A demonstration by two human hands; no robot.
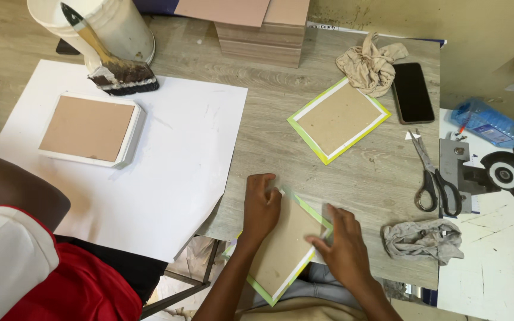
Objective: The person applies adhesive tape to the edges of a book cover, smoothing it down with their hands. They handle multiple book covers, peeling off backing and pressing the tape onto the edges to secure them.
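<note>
Wood-grain counter (281,89) carries my green-edged board (284,249) at its near edge, tilted like a diamond. Left hand (261,205) lies flat on its upper left edge; right hand (343,244), fingers spread, presses its right corner.

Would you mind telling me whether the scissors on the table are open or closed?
Closed. The scissors lie flat with both blades together in one narrow point and the black handle loops side by side.
</note>
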